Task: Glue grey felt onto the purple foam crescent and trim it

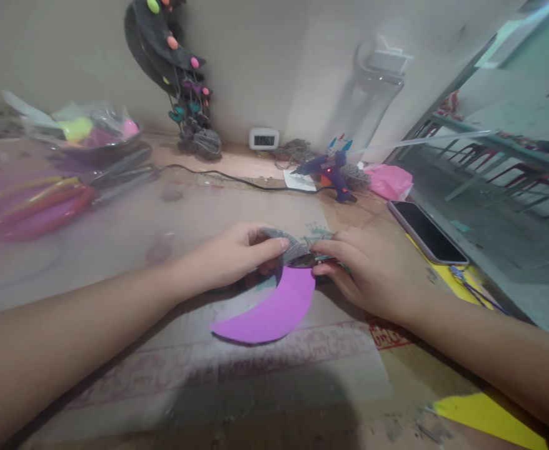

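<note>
A crescent shape lies low over the table with its bare purple part pointing toward me. Grey yarn is wound round its upper end. My left hand grips this wrapped end, thumb on top. On the other side, my right hand has thumb and fingers pinched at the crescent's edge, close to the last winds of yarn. Whatever sits between those right fingertips is small and partly hidden; loose grey strands seem to show beside them.
Behind are a glue gun with a lit red light, a digital clock, a plastic bottle and a hanging dark crescent. Scissors and a bowl stand left. A phone lies near the right edge.
</note>
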`<state>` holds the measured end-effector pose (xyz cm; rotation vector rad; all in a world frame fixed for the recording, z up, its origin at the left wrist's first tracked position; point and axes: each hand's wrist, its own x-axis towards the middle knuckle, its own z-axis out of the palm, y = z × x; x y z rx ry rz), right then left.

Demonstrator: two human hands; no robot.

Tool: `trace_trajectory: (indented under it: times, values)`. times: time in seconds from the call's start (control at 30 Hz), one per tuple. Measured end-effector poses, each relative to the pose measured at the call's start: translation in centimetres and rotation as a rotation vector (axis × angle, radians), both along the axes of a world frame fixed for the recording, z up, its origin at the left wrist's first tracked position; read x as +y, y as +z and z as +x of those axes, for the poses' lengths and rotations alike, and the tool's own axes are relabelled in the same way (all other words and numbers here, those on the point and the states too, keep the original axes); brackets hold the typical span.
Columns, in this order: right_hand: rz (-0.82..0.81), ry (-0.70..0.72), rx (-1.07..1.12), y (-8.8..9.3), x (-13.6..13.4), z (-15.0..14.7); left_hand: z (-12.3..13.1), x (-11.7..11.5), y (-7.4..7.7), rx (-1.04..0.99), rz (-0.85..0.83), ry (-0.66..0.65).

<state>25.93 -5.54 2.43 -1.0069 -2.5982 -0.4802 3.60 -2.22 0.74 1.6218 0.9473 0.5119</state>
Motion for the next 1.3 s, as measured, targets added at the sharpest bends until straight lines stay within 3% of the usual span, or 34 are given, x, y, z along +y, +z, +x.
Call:
trace_trajectory:
  times: [0.7,0.87,1.07,1.3]
  values:
    - [-0.011,0.032,-0.022,0.2,0.1,-0.2,0.0,0.0,-0.1,-0.009,0.043,-0.027]
    - [-0.159,-0.054,0.095,0.2,0.0,0.4,0.0,0.0,-0.3,0.003,0.074,-0.023]
    - [-0.233,-0.132,0.438,-0.5,0.6,1.2,-0.2,0.0,-0.3,-0.026,0.015,-0.026]
    - [-0.597,-0.124,0.588,-1.4,0.1,0.1,-0.3,0.4,-0.5,-0.078,0.038,-0.011]
